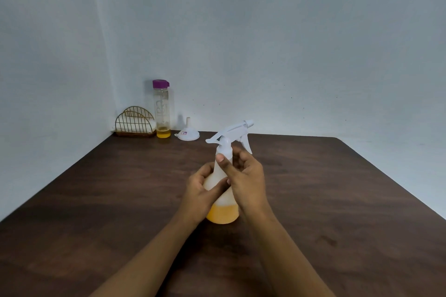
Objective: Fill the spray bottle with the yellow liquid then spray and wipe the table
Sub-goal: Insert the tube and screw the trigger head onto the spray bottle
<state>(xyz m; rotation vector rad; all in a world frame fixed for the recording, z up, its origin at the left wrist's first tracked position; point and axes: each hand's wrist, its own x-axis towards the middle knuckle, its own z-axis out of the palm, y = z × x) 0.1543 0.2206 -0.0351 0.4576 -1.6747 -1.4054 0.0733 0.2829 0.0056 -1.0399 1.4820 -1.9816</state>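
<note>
Hands meet at frame centre on a translucent white plastic spray bottle [225,147], upright on the dark brown wooden tabletop [337,200], with yellow liquid [223,215] pooled in its base. The left hand [200,190] wraps its fingers round the body to steady it. The right hand [248,181] clamps fingers and thumb on the neck collar, probably to screw the trigger head tight. At upper left stand a purple-capped clear bottle [161,108], a white plastic funnel [188,133] and a gold wire holder [135,123], out of the way.

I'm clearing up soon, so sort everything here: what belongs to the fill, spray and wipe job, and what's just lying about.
Job: spray bottle; purple-capped bottle with a little yellow liquid left; funnel; table; white napkins, probably for wiping.
Lying about: only the wire holder they sit in.
</note>
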